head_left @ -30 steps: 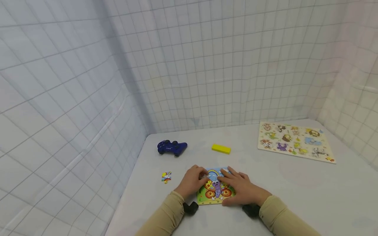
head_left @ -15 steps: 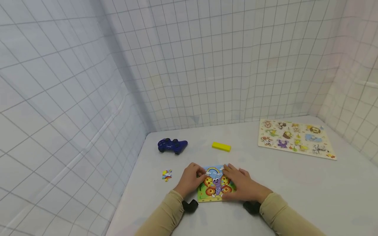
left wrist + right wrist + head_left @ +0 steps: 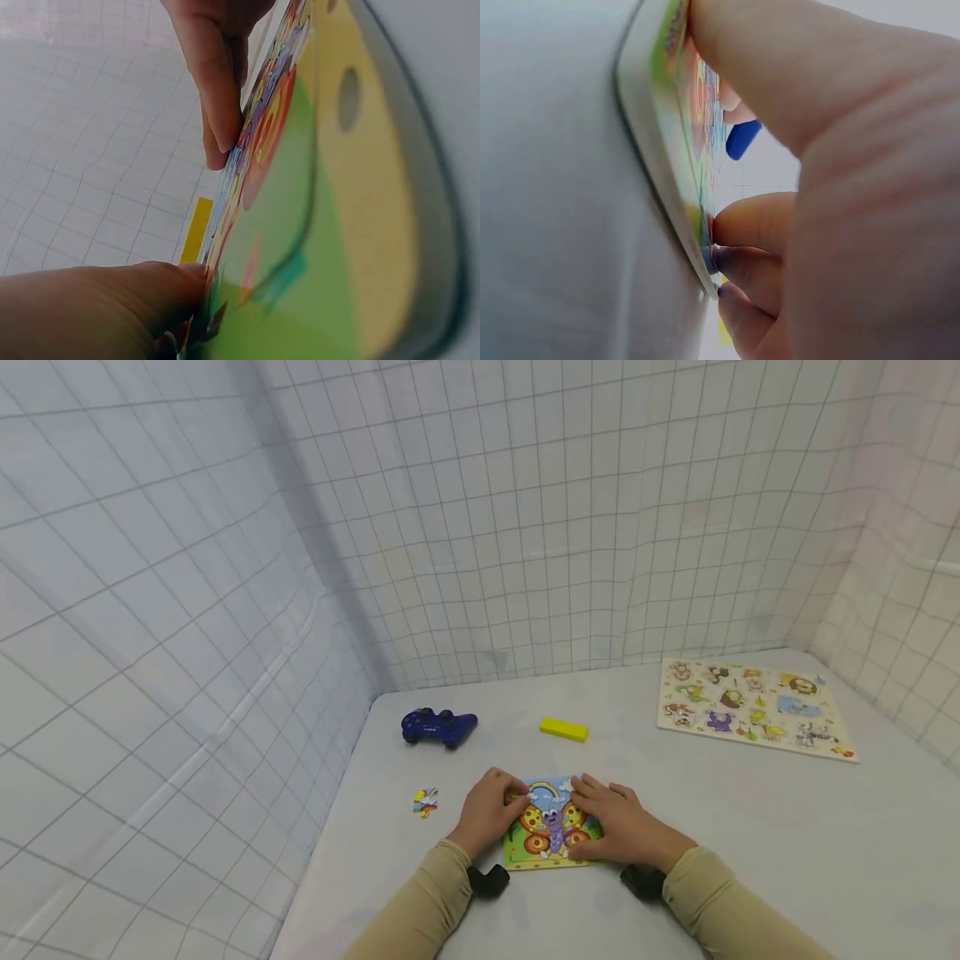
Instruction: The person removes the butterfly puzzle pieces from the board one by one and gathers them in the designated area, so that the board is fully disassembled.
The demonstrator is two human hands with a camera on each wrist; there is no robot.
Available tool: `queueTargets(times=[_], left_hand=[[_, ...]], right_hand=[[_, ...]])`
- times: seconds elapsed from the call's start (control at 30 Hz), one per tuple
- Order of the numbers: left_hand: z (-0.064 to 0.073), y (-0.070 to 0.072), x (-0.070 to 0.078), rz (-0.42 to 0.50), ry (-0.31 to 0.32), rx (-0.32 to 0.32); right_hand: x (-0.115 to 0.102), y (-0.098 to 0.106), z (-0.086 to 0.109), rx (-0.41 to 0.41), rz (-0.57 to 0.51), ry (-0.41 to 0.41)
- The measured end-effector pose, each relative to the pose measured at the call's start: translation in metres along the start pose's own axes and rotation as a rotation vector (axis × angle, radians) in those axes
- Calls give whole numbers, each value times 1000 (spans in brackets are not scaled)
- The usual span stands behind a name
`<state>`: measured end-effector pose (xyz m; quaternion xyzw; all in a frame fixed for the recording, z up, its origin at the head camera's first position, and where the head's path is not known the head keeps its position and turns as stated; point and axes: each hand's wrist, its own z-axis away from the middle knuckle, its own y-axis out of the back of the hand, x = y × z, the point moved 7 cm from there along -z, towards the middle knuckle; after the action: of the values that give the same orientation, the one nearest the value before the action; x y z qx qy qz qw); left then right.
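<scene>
A small jigsaw puzzle with a purple butterfly picture lies on the white table between both hands. My left hand is at its upper left part, fingers bent, thumb tip on the picture. Whether the left fingertips pinch anything is hidden. Over the puzzle's right side rests my right hand, fingers spread, fingertips near the far right corner and thumb near the front edge. In the right wrist view, the right fingertips touch the puzzle's rim. A loose puzzle piece with a rainbow print lies left of the left hand.
A blue game controller sits at the back left. Behind the puzzle lies a yellow block. An animal puzzle board lies at the back right. Grid-patterned cloth walls enclose the table at the back and sides.
The right fingers have drawn back from the puzzle's middle toward its right side, uncovering more of the butterfly. The left hand stays at the upper left. The head view has tilted slightly.
</scene>
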<state>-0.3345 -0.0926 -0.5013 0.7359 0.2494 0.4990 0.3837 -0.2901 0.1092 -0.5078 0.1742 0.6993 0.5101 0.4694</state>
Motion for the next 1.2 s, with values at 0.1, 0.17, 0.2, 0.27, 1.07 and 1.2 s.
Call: queueTargets(times=[0.1, 0.17, 0.2, 0.27, 1.07, 1.2], left_hand=[[-1, -1, -1, -14, 13, -1], [-2, -2, -2, -27, 16, -1], [-2, -2, -3, -33, 14, 2], [-2, -2, -3, -40, 20, 7], [2, 5, 3, 40, 19, 87], [2, 6, 3, 46, 19, 86]], right_hand=[[0, 0, 0, -6, 0, -3], [0, 1, -1, -8, -4, -5], [-1, 1, -1, -8, -7, -5], [-1, 1, -1, -10, -8, -4], [1, -1, 0, -27, -12, -6], [1, -1, 0, -28, -16, -10]])
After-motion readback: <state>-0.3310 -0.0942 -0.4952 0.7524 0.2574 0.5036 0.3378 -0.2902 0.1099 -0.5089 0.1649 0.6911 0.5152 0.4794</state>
